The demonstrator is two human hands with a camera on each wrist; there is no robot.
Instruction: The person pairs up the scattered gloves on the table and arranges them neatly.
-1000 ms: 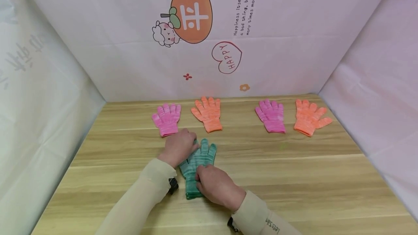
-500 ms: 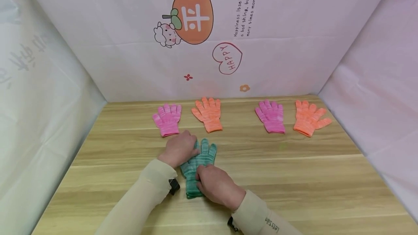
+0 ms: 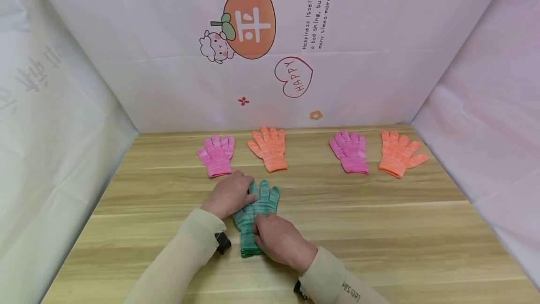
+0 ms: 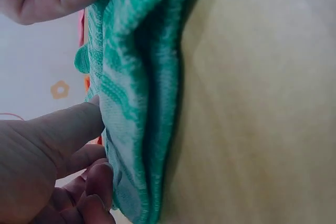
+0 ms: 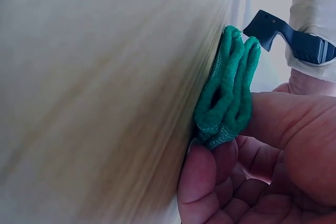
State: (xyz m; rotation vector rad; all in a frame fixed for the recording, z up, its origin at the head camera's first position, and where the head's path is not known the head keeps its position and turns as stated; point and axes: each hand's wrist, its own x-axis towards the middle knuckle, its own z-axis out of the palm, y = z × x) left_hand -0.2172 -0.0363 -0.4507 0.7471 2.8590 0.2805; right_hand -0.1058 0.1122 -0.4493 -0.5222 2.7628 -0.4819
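Note:
Two green knit gloves [image 3: 252, 233] lie stacked on the wooden table, cuffs toward the person; in the right wrist view two cuffs [image 5: 242, 85] show, one on top of the other. My right hand [image 3: 281, 240] pinches the stack's right edge near the cuffs, thumb above and curled fingers at the side and below. My left hand [image 3: 229, 195] is over the upper left of the gloves, its thumb touching the top glove. In the left wrist view its other fingers [image 4: 97, 182] are curled against the green fabric, with their exact hold partly hidden.
Along the table's back lie a pink glove [image 3: 217, 155], an orange glove [image 3: 270, 149], another pink glove [image 3: 350, 150] and another orange glove [image 3: 397, 153]. A white printed sheet [image 3: 177, 83] walls off the back and sides. Each wrist wears a black camera mount [image 3: 222, 243].
My left hand has shifted slightly left, and its thumb now stands farther out over the top glove. The right hand and the gloves have stayed nearly in place.

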